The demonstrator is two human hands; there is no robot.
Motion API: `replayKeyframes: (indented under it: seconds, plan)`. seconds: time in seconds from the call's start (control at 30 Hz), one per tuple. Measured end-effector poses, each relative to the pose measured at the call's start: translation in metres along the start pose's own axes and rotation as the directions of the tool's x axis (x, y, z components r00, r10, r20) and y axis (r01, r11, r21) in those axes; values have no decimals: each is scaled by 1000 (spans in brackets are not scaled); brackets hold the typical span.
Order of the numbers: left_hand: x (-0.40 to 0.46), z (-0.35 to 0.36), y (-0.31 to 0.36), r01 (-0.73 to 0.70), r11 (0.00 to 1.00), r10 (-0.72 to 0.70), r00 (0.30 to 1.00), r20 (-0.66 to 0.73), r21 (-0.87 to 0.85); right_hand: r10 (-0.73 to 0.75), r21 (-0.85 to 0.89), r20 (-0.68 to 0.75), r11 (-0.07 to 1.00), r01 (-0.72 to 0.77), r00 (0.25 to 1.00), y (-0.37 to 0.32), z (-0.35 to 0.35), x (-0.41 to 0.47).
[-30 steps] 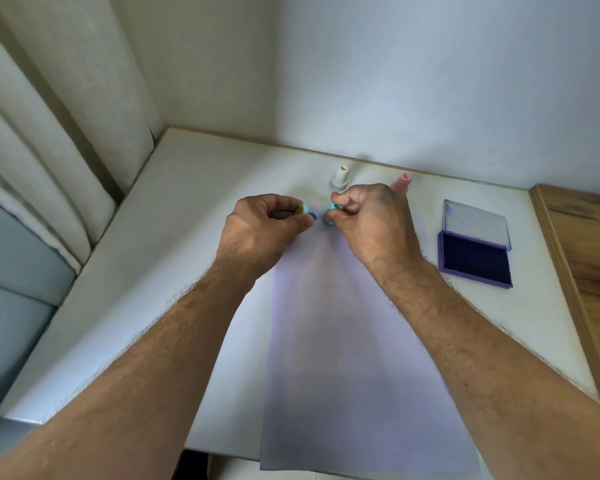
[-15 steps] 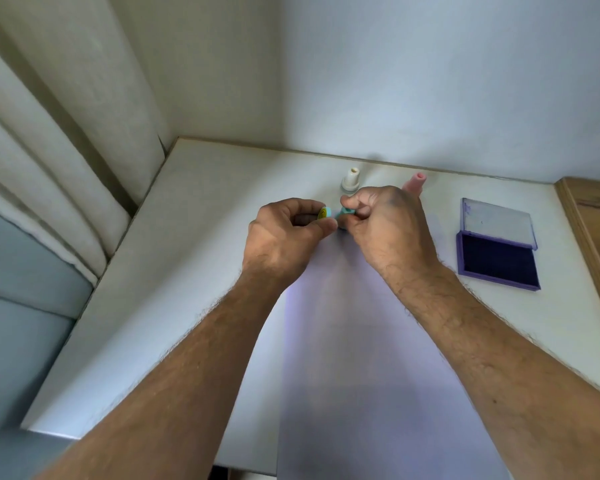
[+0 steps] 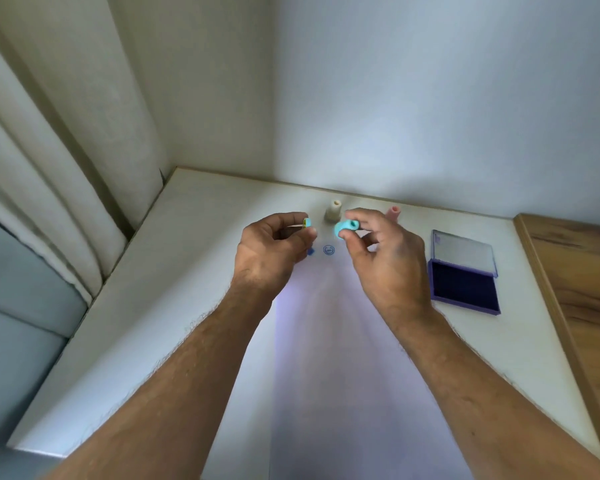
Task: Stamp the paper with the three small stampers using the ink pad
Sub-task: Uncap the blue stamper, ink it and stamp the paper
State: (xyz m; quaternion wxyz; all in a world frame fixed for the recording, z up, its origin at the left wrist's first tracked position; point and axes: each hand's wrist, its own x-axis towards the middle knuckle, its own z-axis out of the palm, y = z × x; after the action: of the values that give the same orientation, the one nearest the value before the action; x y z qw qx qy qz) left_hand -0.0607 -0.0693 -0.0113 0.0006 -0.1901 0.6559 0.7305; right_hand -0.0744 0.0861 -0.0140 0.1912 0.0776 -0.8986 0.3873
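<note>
The right hand (image 3: 378,258) pinches the blue stamper (image 3: 345,229), and the left hand (image 3: 274,251) pinches its cap (image 3: 307,222), above the paper's (image 3: 343,341) far end. The cap is off, probably so it can reach the ink pad (image 3: 465,289) near the worktop's right edge.

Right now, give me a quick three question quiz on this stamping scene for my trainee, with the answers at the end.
1. True or false: the ink pad has its lid open.
2. Which stamper is being held? A. the beige stamper B. the blue stamper C. the pink stamper
3. Fill in: the round stamp mark on the paper lies between the two ____.

Key
1. True; the pad lies on the table, dark ink showing.
2. B; the right hand pinches its body, and the left hand holds what looks like its cap.
3. hands.
</note>
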Motion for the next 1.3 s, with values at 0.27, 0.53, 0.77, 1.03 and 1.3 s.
replayKeyframes:
  seconds: [0.27,0.53,0.77,1.03,1.3]
  plan:
    - [-3,3,1,4,999,3,992,128,-53,497,510,102,718,-474,862,-13,-27,-23]
    - [-2,5,-2,-23,998,13,982,190,51,622,737,347,282,-615,702,-11,-22,-12]
    - [4,6,-1,-64,996,52,984,170,64,584,721,421,249,-647,694,-3,-5,-6]
    - [7,16,-6,-65,997,60,985,159,28,568,732,440,221,-644,696,9,-7,3]
    - [6,21,-7,-70,997,64,983,172,26,516,692,447,319,-648,731,13,-10,4]
